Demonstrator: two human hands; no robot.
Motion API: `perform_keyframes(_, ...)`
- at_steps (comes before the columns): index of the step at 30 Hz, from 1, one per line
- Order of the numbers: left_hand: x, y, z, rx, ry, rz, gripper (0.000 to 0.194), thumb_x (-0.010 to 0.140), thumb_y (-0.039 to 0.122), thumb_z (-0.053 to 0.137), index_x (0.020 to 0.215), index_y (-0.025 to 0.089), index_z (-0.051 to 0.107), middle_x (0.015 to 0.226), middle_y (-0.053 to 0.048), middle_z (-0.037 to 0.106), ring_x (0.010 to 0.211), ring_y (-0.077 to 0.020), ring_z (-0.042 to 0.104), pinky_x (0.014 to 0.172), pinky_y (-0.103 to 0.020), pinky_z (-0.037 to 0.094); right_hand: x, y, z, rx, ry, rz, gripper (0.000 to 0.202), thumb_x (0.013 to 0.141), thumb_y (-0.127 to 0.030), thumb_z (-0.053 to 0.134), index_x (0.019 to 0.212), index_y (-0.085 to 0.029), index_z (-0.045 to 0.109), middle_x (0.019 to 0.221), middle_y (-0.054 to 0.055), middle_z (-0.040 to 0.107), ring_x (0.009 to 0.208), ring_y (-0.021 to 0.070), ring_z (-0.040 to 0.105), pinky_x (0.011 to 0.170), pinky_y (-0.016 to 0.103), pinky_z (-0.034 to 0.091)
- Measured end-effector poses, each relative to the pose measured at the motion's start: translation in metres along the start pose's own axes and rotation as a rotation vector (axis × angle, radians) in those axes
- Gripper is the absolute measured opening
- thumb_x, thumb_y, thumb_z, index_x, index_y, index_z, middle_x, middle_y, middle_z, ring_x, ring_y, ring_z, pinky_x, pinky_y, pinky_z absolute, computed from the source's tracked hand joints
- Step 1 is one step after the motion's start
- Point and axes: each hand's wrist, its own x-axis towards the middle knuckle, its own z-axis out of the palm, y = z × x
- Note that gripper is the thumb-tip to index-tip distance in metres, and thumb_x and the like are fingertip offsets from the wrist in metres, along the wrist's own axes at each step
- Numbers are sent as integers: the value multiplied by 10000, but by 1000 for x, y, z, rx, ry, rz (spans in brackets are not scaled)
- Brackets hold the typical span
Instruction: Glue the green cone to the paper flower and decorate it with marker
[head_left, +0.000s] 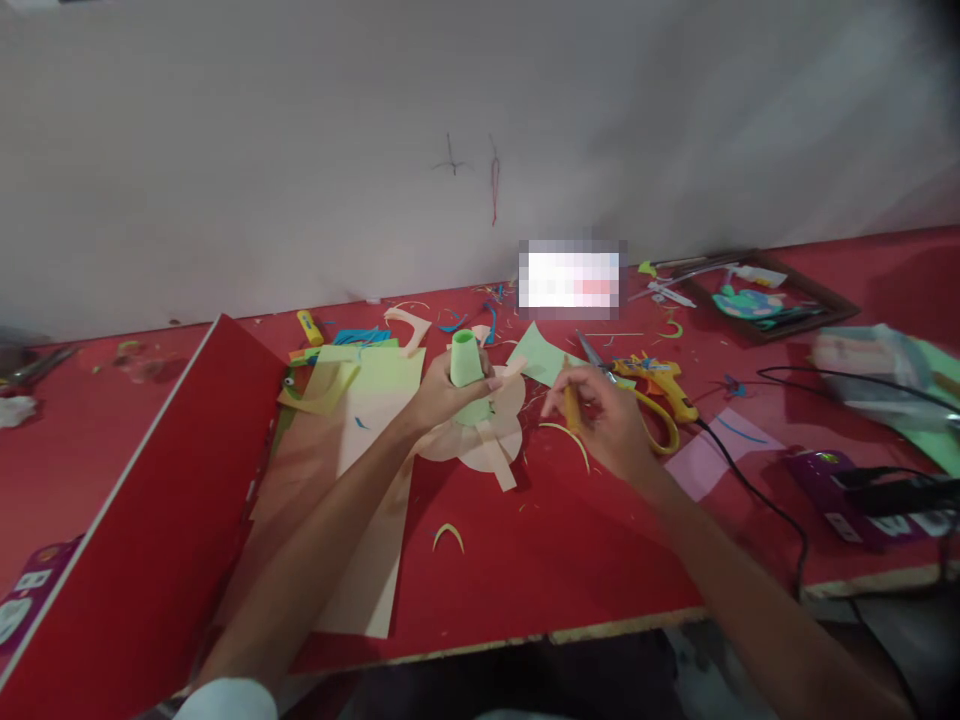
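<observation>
My left hand point(455, 388) is wrapped around a pale green paper cone point(466, 362), its narrow open end upward. Beneath the cone lies a peach scalloped paper shape point(491, 458), with a peach paper strip point(498, 462) sticking out towards me. In the curled fingers of my right hand point(606, 412) is a slim yellow stick-like thing point(572, 408); its exact kind is unclear. Yellow-handled scissors point(664, 437) lie just beyond and beside this hand, partly hidden by it. A green paper piece point(536, 355) rests between the two hands, farther back.
A yellow glue gun point(656, 380) with a black cord lies right of the scissors. Purple power strip point(832, 500) and wooden frame point(821, 318) are at right. A red upright panel point(150, 480) and peach sheets point(367, 570) are at left. Paper scraps litter the red table point(525, 590).
</observation>
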Motion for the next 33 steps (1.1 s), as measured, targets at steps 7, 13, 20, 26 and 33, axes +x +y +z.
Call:
perform_keyframes(7, -14, -1, -13, 305, 186, 414, 733, 857, 678, 708, 1422, 266, 490, 1396, -140, 570, 1287, -282, 576, 1044, -446, 505, -7, 4, 36, 316, 49, 126, 303, 953, -519, 670, 964, -227, 749, 703, 1, 638, 553, 126, 534, 530, 277, 451)
perform_keyframes(13, -74, 22, -23, 849, 252, 801, 152, 998, 270, 582, 1115, 186, 631, 776, -4, 605, 676, -134, 565, 663, -268, 463, -5, 17, 38, 265, 49, 154, 333, 917, -528, 684, 842, -206, 720, 737, 23, 658, 628, 143, 566, 557, 274, 450)
perform_keyframes(20, -97, -7, -5, 1300, -220, 612, 262, 1070, 346, 500, 1176, 176, 670, 663, 14, 709, 530, -114, 638, 516, -234, 375, -7, 28, 48, 148, -229, 173, 167, 894, -369, 636, 933, -213, 680, 848, 26, 687, 651, 138, 576, 569, 254, 447)
perform_keyframes(26, -100, -22, -9, 1303, -284, 485, 356, 1084, 426, 461, 1227, 185, 682, 659, 3, 717, 534, -125, 643, 521, -232, 368, -4, 26, 46, 14, -328, 166, 156, 893, -351, 618, 955, -220, 674, 847, 18, 713, 688, 153, 625, 629, 264, 490)
perform_keyframes(33, -100, -22, -8, 1328, -256, 516, 349, 1089, 427, 457, 1216, 190, 679, 642, 24, 712, 520, -130, 651, 495, -272, 306, -4, 25, 47, -23, -296, 133, 129, 880, -294, 602, 935, -206, 679, 871, 29, 730, 701, 150, 637, 645, 262, 499)
